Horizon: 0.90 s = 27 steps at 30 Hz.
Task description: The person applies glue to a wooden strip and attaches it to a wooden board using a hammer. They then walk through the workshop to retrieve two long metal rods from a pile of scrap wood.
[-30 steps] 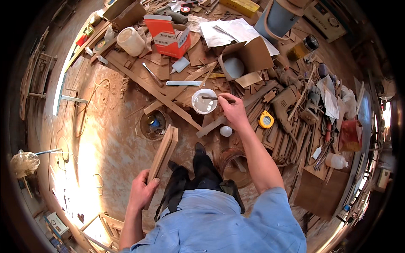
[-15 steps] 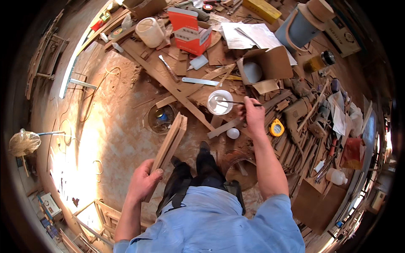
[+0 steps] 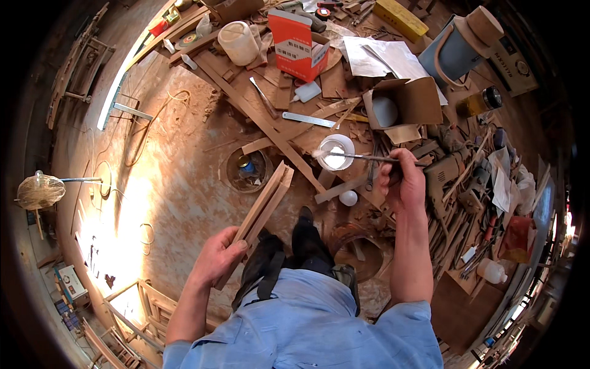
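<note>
My left hand (image 3: 216,257) is closed round a long wooden piece (image 3: 263,204) with a groove down its length, held tilted so its far end points up and to the right. In my right hand (image 3: 407,183) is a thin dark-handled brush (image 3: 372,158), pinched between thumb and fingers. The pale brush tip hangs over the left side of a small white tub (image 3: 349,145) with white stuff inside. A round white object (image 3: 348,198), perhaps a lid, lies just nearer than the tub. Near it, a flat wooden strip (image 3: 340,188) lies at a slant.
Crossed boards (image 3: 264,120), a steel ruler (image 3: 308,119), an orange-red box (image 3: 292,52) and an open cardboard box (image 3: 424,104) lie beyond the tub. Tools and wood scraps, including a power drill (image 3: 439,172), crowd the right. A round container (image 3: 270,161) holds a small blue can.
My right hand has drawn up and to the right, lifting the brush from inside the tub to above its rim. My left hand still grips the wooden piece. The whole view has shifted slightly.
</note>
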Available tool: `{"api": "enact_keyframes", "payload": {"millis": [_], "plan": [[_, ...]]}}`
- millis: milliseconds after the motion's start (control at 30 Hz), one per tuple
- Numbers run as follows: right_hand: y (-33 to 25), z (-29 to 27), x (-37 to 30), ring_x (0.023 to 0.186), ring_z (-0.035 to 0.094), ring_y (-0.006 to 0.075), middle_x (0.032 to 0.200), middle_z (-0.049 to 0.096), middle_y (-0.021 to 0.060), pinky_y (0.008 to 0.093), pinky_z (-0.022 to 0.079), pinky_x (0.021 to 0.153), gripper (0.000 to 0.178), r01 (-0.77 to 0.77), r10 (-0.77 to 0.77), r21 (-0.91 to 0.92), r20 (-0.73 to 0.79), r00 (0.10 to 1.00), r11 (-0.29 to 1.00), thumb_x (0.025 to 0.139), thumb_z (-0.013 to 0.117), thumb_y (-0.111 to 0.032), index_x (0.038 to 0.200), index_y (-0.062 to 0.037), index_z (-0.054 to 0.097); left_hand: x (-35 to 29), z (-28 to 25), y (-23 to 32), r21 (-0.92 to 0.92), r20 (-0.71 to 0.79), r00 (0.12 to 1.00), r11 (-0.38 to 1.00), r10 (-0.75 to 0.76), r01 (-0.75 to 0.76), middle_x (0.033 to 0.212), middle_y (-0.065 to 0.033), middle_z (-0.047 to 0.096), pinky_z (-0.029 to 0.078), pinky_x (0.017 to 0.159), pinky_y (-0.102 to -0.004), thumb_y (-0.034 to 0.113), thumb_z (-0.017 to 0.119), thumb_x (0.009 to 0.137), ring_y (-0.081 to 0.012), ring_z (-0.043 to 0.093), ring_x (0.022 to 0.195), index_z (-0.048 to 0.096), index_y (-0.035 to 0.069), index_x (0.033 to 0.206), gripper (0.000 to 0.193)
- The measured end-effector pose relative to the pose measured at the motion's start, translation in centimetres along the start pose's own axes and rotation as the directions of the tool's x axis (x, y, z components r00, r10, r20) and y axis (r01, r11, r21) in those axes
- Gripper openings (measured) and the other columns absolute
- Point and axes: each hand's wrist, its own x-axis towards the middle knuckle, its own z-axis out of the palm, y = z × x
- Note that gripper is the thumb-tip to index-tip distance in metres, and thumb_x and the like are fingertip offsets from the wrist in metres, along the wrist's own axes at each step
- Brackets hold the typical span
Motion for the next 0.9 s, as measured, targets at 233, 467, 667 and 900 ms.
{"api": "enact_keyframes", "payload": {"millis": [233,467,667,900], "plan": [[-0.3,2.4,-1.3,0.046,0.055,0.0144,0.067,0.063,0.0101,0.0254,0.042,0.039,0.015,-0.032,0.062,-0.133,0.228,0.972,0.991,0.094,0.058,-0.015,0.093,-0.0005,0.059,0.1,0.3,0.1,0.003,0.016,1.0,1.0,0.007,-0.007,0.094,-0.0056,0.063,0.05,0.071,-0.0271,0.025,0.063,0.087,-0.0125,0.059,0.079,0.055,-0.001,0.118,0.041],[-0.9,3.4,-1.0,0.047,0.054,0.0111,0.066,0.063,0.0073,0.023,0.04,0.04,0.015,-0.085,0.166,-0.346,0.21,0.964,0.934,0.092,0.06,-0.015,0.089,-0.0006,0.059,-0.3,0.2,-1.0,0.075,-0.031,0.998,0.996,0.045,-0.043,0.098,-0.0077,0.065,0.049,0.077,-0.0291,0.021,0.064,0.086,-0.0148,0.061,0.085,0.056,-0.003,0.118,0.041],[-2.1,5.7,-1.8,0.056,0.053,0.0052,0.068,0.062,0.001,0.0208,0.041,0.048,0.015,0.038,0.14,-0.649,0.22,0.965,0.76,0.089,0.062,-0.015,0.087,0.0,0.065,-0.7,0.5,-0.1,0.426,-0.069,0.979,0.893,0.193,-0.146,0.095,-0.0186,0.065,0.049,0.077,-0.0328,0.024,0.069,0.081,-0.0233,0.064,0.087,0.058,-0.002,0.114,0.043],[-3.0,7.6,-3.6,0.062,0.052,0.0051,0.068,0.061,0.0003,0.023,0.041,0.055,0.015,0.317,0.151,-0.752,0.48,0.864,0.578,0.086,0.063,-0.013,0.085,0.0019,0.066,-0.8,0.8,-0.3,0.5,-0.095,0.963,0.849,0.252,-0.173,0.093,-0.0196,0.065,0.049,0.078,-0.0341,0.023,0.069,0.08,-0.0252,0.064,0.086,0.058,-0.002,0.115,0.045]]}}
